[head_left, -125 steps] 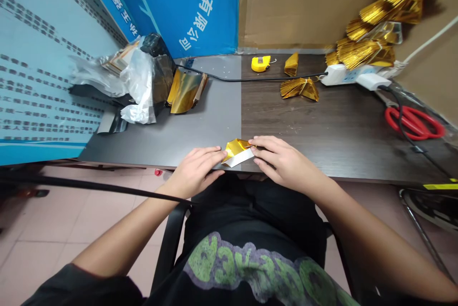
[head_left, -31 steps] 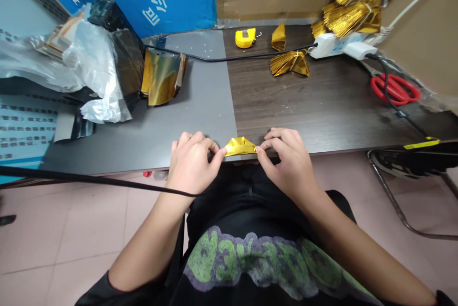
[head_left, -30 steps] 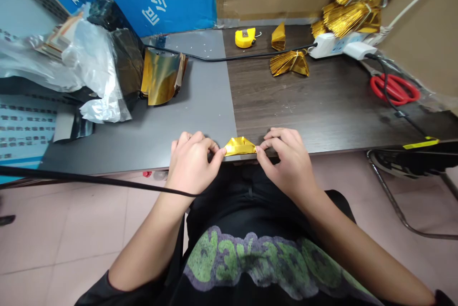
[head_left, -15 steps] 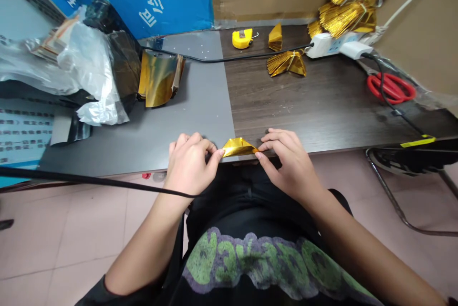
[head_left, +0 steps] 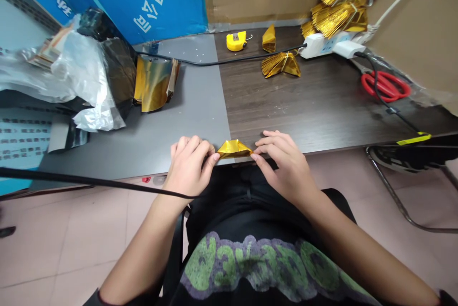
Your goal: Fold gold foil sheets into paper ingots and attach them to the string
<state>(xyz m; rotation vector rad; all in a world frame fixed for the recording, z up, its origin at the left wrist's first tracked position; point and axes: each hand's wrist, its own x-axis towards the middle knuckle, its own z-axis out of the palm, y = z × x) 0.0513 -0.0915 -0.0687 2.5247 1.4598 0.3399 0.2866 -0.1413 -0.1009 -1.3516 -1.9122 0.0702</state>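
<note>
A folded piece of gold foil paper lies at the front edge of the desk, its top narrower than its base. My left hand pinches its left corner between thumb and curled fingers. At the opposite corner, my right hand grips the tip with thumb and forefinger, its other fingers loosely extended. A curved stack of gold foil sheets rests on the grey part of the desk. Farther back are a tied bundle of folded gold paper and one small folded gold piece.
A yellow tape measure sits near the cardboard at the back. Red-handled scissors lie right, beside a white power strip. More gold bundles are piled behind it. Crumpled plastic bags occupy the left. A black cord crosses my left wrist.
The view has shifted slightly. Both hands still hold the gold paper by its corners, and its front face now looks darker and tilted a little differently.
</note>
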